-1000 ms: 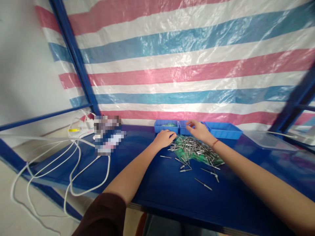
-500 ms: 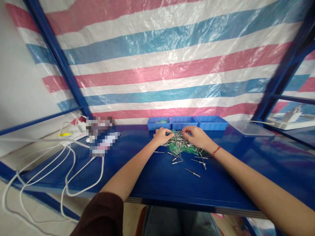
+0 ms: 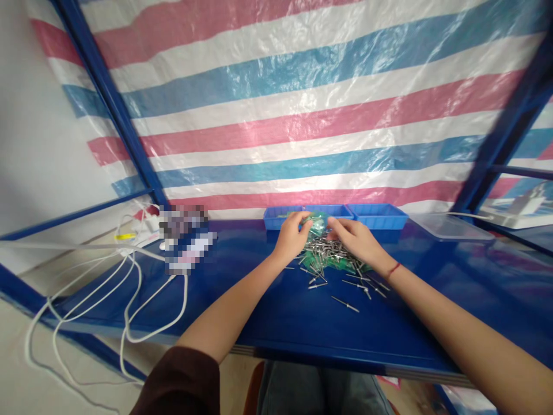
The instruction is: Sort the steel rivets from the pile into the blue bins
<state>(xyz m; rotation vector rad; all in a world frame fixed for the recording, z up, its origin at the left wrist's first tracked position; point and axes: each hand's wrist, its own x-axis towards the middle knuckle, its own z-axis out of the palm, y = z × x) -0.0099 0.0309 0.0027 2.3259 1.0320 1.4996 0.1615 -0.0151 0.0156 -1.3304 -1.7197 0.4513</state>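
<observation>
A translucent green plastic bag (image 3: 318, 224) with some metal pieces inside is raised between my hands, in front of the blue bins. My left hand (image 3: 292, 236) grips its left side, thumb against the fingers. On the other side, my right hand (image 3: 353, 237) has its fingers closed at the bag's right edge. Just below lies a heap of silvery pop rivets (image 3: 330, 251), with more green plastic showing under it. Several loose rivets lie on the blue table around the heap, one (image 3: 345, 304) nearest to me.
Three joined-looking blue bins (image 3: 378, 218) stand along the back, the left one partly behind my hand. A clear plastic lid (image 3: 451, 226) lies at the right. White cables (image 3: 184, 305) trail over the left side of the blue table (image 3: 298, 328). Blue posts flank a striped sheet.
Both hands have risen slightly from the rivet heap, and the green bag now shows lifted between them. A few more rivets lie loose at the heap's right. The view has shifted slightly.
</observation>
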